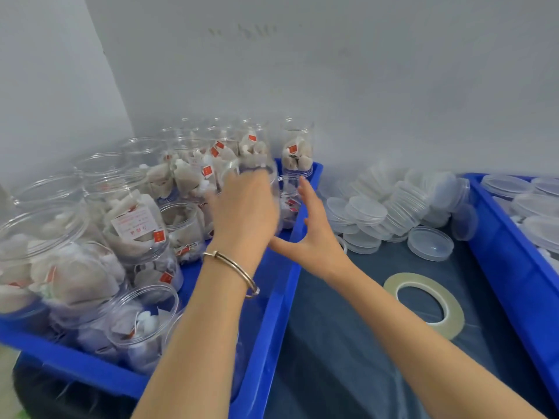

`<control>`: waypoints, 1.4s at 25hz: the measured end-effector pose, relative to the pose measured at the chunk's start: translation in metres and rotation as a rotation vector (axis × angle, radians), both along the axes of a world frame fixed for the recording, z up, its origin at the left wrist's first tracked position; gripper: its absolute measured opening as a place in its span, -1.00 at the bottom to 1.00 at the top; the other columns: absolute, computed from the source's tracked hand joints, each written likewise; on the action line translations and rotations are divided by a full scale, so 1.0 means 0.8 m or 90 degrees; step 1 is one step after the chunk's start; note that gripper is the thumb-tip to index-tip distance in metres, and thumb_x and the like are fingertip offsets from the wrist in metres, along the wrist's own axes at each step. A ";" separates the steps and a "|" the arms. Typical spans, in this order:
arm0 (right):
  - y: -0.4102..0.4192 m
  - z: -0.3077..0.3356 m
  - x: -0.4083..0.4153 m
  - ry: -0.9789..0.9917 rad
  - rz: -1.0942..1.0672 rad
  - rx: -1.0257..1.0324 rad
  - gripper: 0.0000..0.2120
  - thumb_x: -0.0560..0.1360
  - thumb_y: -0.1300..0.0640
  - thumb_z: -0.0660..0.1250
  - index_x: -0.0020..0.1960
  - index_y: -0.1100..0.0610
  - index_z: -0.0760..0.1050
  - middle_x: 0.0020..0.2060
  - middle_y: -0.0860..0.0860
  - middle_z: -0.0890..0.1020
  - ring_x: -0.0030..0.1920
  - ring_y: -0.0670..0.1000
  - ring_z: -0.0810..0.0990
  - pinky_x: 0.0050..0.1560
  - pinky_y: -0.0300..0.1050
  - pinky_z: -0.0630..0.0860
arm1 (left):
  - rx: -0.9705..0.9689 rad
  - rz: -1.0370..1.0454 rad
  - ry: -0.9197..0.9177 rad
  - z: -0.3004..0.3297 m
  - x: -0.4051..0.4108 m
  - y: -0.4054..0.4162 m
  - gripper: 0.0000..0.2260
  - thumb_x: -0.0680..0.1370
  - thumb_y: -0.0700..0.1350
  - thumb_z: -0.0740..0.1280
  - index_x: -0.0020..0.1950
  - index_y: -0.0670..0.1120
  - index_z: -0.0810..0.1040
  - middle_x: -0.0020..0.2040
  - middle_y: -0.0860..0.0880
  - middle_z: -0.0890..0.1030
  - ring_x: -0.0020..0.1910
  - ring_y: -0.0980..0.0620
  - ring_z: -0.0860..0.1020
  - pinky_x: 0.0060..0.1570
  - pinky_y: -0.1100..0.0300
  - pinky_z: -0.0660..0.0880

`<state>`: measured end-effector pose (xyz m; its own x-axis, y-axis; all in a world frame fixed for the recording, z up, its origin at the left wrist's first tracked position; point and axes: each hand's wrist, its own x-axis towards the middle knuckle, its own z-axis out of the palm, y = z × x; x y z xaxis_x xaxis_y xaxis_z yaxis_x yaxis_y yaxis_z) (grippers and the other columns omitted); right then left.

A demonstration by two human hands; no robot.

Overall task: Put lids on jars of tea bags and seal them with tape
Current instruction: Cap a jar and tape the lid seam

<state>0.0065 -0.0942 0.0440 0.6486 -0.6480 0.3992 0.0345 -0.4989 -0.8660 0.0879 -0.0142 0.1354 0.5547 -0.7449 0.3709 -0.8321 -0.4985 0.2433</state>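
We reach both bare forearms forward and up from the lower edge of the view, the left one angled slightly to the right and the right one slanting leftward so that our hands come close together. Our left hand (245, 207) shows its back to us, blurred, fingers curled forward and out of sight beyond the knuckles. Our right hand (308, 228) sits just beside it, fingers straight and spread, thumb stretched toward the left wrist.
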 end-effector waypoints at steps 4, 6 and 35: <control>-0.014 -0.007 -0.039 -0.035 -0.116 -0.015 -0.40 0.39 0.08 0.38 0.34 0.24 0.26 -0.02 -0.05 0.52 0.06 -0.53 0.39 0.13 -0.47 0.30 | -0.178 -0.171 -0.038 0.017 -0.092 -0.009 -0.85 0.49 -0.19 0.25 -0.15 0.00 0.29 -0.24 0.01 0.28 0.08 -0.15 0.43 0.20 -0.08 0.34; -0.012 -0.040 -0.069 -0.002 -0.252 0.071 -0.61 0.42 0.06 0.32 0.16 0.22 0.37 -0.27 -0.17 0.45 -0.22 -0.59 0.38 -0.16 -0.57 0.30 | -0.152 -0.229 0.021 -0.011 -0.126 -0.020 -0.87 0.50 -0.19 0.26 -0.14 -0.01 0.34 -0.28 0.05 0.24 0.10 -0.11 0.39 0.21 -0.04 0.30; -0.166 -0.083 -0.235 0.460 -0.634 -0.135 -0.76 0.60 -0.02 0.19 -0.07 0.16 0.34 -0.05 0.16 0.46 -0.06 0.18 0.46 0.03 0.14 0.47 | -0.375 -0.304 0.472 -0.221 -0.132 -0.076 -0.39 0.23 -0.06 0.63 0.14 -0.03 0.37 0.20 0.14 0.40 0.12 0.27 0.40 0.06 0.35 0.40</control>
